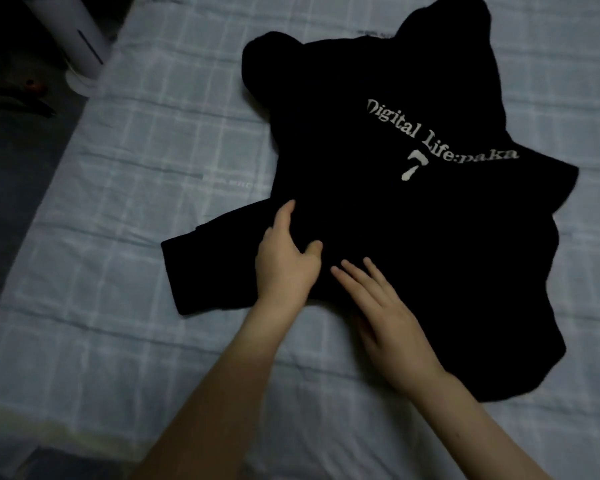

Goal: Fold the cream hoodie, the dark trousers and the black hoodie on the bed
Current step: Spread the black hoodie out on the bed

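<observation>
Off the black hoodie's (413,237) far-left side stands a white tower appliance (80,39), not involved. Hoodie itself is spread print-up on the checked bed (153,150), one sleeve (215,268) poking out its left edge. Just right of that, the left hand (284,261) and then the right hand (385,313) lie flat on it, fingers straight, gripping nothing. Looks soft, floppy and lightish, so I'd pinch the cuff and the shoulder to fold.

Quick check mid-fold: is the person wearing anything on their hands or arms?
No gloves on the left hand or right hand, and no rings, watch or bands show. The left forearm and right forearm are sleeveless down to the frame edge.
</observation>
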A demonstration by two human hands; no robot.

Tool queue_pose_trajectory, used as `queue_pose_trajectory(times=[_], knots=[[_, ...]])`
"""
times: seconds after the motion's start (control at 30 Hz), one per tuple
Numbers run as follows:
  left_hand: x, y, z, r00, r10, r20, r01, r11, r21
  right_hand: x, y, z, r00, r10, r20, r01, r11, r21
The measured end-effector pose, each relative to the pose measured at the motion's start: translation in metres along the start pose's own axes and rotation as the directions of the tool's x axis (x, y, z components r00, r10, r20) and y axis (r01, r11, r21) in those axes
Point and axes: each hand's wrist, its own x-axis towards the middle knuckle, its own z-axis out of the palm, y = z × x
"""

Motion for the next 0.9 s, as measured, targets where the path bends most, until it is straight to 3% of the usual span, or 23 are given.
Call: queue_pose_trajectory(times=[0.13,0.2,0.27,0.33,0.4,0.47,0.53,0.57,0.63,0.7,0.8,0.9], knots=[[-0.019,-0.022,-0.046,0.984,0.130,-0.118,-0.142,0.984,-0.106,-0.021,-0.033,-0.009,0.990,-0.112,-0.090,0.107,0.993,-0.059],[-0.040,-0.047,-0.074,0.982,0.147,-0.122,-0.161,0.981,-0.109,-0.032,-0.057,-0.002,0.986,-0.156,0.055,0.161,0.982,-0.095],[-0.060,-0.077,-0.094,0.992,0.098,-0.074,-0.106,0.988,-0.113,-0.042,-0.076,0.016,0.949,-0.101,0.297,0.136,0.985,-0.102],[-0.072,-0.105,-0.106,0.999,0.038,0.028,-0.035,0.992,-0.119,-0.052,-0.085,0.035,0.924,-0.074,0.376,0.115,0.990,-0.087],[-0.074,-0.117,-0.114,0.994,0.021,0.105,-0.004,0.988,-0.154,-0.060,-0.089,0.043,0.973,-0.040,0.229,0.038,0.999,0.011],[-0.063,-0.114,-0.119,0.995,0.011,0.102,0.007,0.984,-0.177,-0.065,-0.082,0.039,0.991,0.036,-0.128,-0.024,0.995,0.094],[-0.048,-0.100,-0.118,0.995,0.008,0.104,0.004,0.994,-0.111,-0.065,-0.062,0.029,0.890,0.109,-0.442,-0.126,0.992,-0.009],[-0.041,-0.093,-0.115,0.991,0.036,0.127,-0.031,0.999,-0.038,-0.064,-0.050,0.021,0.837,0.172,-0.519,-0.233,0.971,-0.055],[-0.033,-0.087,-0.112,0.978,0.129,0.163,-0.147,0.984,0.098,-0.059,-0.027,0.006,0.761,0.329,-0.559,-0.459,0.882,-0.105],[-0.032,-0.093,-0.114,0.976,0.184,0.119,-0.200,0.969,0.148,-0.055,-0.012,0.006,0.746,0.452,-0.489,-0.590,0.789,-0.172],[-0.043,-0.111,-0.117,0.989,0.129,0.075,-0.139,0.979,0.148,-0.054,-0.001,0.030,0.771,0.520,-0.367,-0.619,0.748,-0.240],[-0.042,-0.119,-0.110,0.984,0.136,0.113,-0.150,0.981,0.126,-0.056,0.007,0.043,0.768,0.514,-0.382,-0.618,0.753,-0.227]])
